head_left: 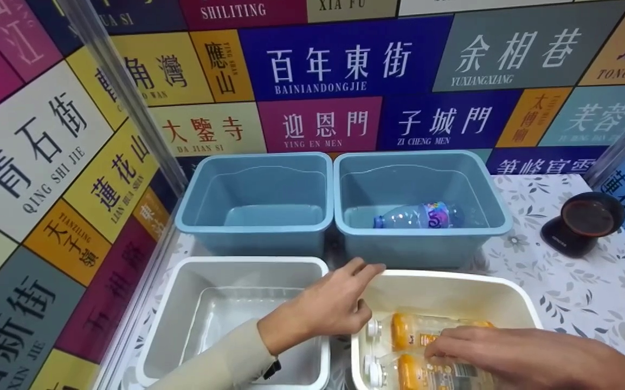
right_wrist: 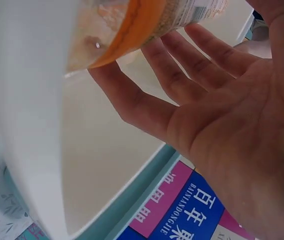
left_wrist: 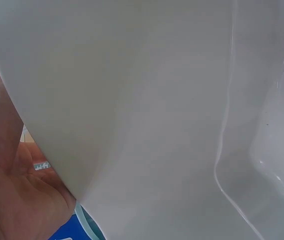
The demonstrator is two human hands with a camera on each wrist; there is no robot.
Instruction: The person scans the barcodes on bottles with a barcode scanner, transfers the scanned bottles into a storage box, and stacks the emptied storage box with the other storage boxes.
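At the left, a wall of coloured sign panels (head_left: 46, 141) runs down beside the tabletop (head_left: 529, 281) and continues across the far side. Next, a white bin (head_left: 247, 260) sits near, with a left blue bin (head_left: 258, 242) just beyond it.

A pale sleeve (head_left: 225, 357) crosses the white bin. From it the left hand (head_left: 326, 306) reaches to the far left corner of the cream bin (head_left: 453, 295), fingers bent and thumb set apart, with nothing between them; whether they press on the rim cannot be told.

Farther right, the right blue bin (head_left: 415, 249) holds a purple-labelled bottle (head_left: 438, 215) on its side. Near, inside the cream bin, lie a far orange-labelled bottle (head_left: 401, 330) and a near orange-labelled bottle (head_left: 411, 372), white caps to the left. Over them is the right hand (head_left: 540, 352), fingers loosely extended and slightly spread, tips touching one bottle without wrapping it.

At the far right, a black round-topped object (head_left: 567, 235) stands on the tabletop.
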